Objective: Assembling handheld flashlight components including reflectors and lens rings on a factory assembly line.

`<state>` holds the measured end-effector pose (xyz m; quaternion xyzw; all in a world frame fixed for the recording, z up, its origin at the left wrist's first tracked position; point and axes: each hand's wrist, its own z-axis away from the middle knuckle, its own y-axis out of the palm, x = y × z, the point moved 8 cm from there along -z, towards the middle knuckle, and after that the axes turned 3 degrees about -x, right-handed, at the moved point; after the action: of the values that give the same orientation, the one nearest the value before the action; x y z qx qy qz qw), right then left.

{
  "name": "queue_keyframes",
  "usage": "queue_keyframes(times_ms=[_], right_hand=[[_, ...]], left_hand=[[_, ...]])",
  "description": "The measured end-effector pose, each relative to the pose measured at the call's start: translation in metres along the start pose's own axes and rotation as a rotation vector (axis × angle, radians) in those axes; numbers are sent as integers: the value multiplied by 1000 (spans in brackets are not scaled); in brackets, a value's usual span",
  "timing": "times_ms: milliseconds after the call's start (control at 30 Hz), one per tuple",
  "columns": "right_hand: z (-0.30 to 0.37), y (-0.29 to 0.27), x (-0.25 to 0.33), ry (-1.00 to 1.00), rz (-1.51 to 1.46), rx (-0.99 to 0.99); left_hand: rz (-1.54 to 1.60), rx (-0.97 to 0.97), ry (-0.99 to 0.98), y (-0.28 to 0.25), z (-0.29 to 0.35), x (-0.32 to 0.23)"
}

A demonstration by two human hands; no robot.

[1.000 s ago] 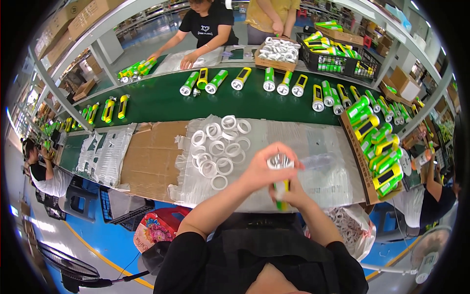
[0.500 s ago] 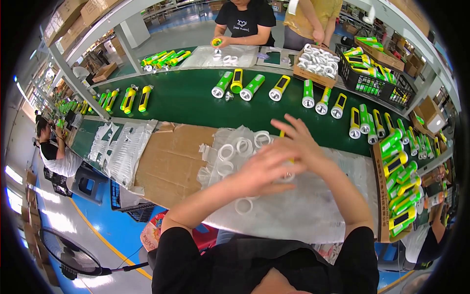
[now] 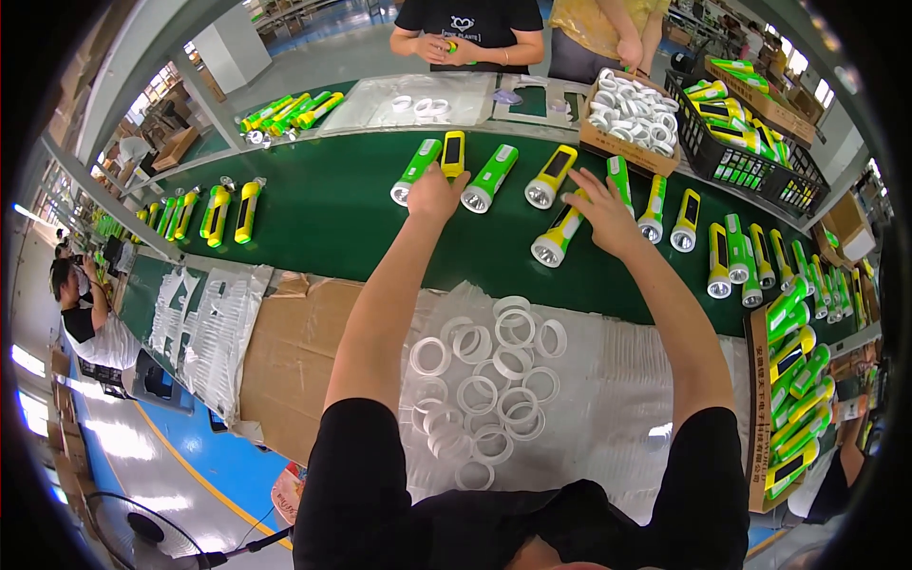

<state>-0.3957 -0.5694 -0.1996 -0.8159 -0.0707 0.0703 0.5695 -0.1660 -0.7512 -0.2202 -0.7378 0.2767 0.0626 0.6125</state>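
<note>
Nearest the person, a heap of white plastic rings lies on clear plastic sheeting spread over the table, with a flattened brown cardboard sheet just beside it on the left. Both bare forearms stretch over the rings toward the green conveyor belt beyond.

The left hand rests at the near end of a yellow torch, its grip closed around that end. A green torch lies just to its left and another green torch just to its right, so the hand sits wedged between close neighbours. The right hand lies with fingers spread, its grip apart, on a yellow-and-green torch on the belt; a yellow torch lies just beyond it.

More torches line the belt to the right, and a cardboard tray of green torches runs down the right edge. Far left on the belt lie three yellow torches.

Across the belt stand a cardboard box of white rings and a black crate of torches. A person in a black shirt holds a small green piece.
</note>
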Motion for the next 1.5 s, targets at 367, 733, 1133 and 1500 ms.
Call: queue_keyframes(times_ms=[367, 733, 1133, 1500], right_hand=[[74, -104, 76, -43, -324, -382], [174, -155, 171, 102, -800, 236], [300, -146, 195, 556, -1075, -86], [329, -140, 241, 611, -1929, -58]], left_hand=[[757, -118, -74, -74, 46, 10], [974, 820, 88, -104, 319, -149], [1220, 699, -22, -71, 394, -163], [1053, 278, 675, -118, 420, -201]])
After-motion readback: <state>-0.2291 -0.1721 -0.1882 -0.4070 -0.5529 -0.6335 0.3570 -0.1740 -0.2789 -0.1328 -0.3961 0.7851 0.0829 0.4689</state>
